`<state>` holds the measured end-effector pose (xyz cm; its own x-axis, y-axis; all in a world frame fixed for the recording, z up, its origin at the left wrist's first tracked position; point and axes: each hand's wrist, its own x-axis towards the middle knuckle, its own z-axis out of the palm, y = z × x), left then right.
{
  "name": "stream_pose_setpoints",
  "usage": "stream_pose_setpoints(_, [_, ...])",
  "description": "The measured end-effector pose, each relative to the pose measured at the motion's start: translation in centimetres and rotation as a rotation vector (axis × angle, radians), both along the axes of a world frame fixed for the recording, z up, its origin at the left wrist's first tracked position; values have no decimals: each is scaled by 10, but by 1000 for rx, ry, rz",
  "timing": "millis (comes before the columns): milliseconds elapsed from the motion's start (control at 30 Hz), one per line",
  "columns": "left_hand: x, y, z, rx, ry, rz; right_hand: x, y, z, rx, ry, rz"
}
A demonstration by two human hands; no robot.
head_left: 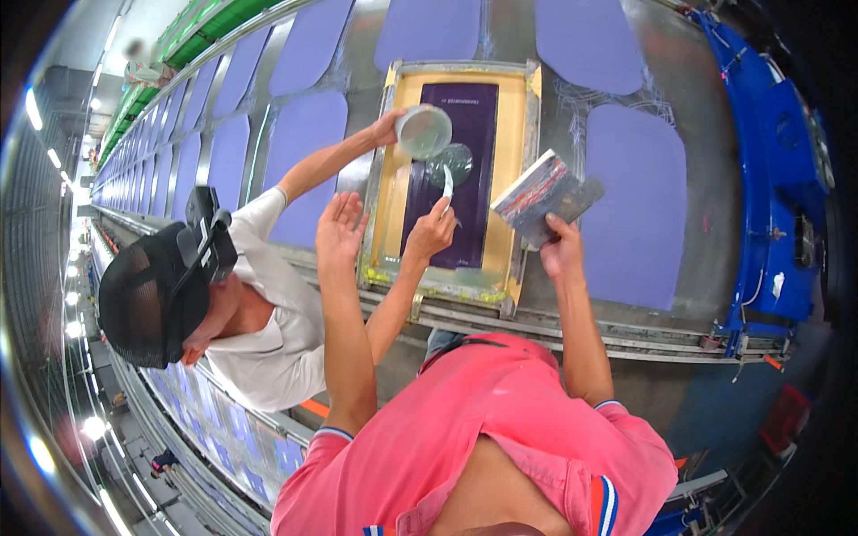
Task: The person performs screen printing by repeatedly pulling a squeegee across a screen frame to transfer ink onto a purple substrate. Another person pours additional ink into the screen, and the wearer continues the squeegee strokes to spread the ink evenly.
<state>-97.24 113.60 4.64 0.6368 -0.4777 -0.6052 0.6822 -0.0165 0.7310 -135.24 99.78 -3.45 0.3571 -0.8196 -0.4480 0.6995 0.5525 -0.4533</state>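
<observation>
My left hand [338, 228] is raised open, palm up, beside the left edge of a framed printing screen [389, 214] with a yellow border and dark purple middle. My right hand [559, 241] grips a wide, flat squeegee-like block [541, 201], pale-edged and smeared with red and blue-grey, at the screen's right side. A co-worker's left hand [384, 127] tilts a translucent tub [424, 131] over a greenish translucent puddle [451, 159] on the screen. The co-worker's right hand [431, 232] holds a white spatula [448, 181] in that puddle.
The long print table [563, 116] carries rows of lavender panels [635, 205]. A blue machine carriage [769, 205] stands at the right, rails [626, 332] run along the near edge. The co-worker [268, 339], in white shirt and black cap, leans in close at my left. Another table [206, 420] lies behind.
</observation>
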Motion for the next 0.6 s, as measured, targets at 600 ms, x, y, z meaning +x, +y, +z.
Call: stream_pose_setpoints(600, [-27, 28, 12, -10, -6, 19, 10, 4, 4, 0, 60, 40])
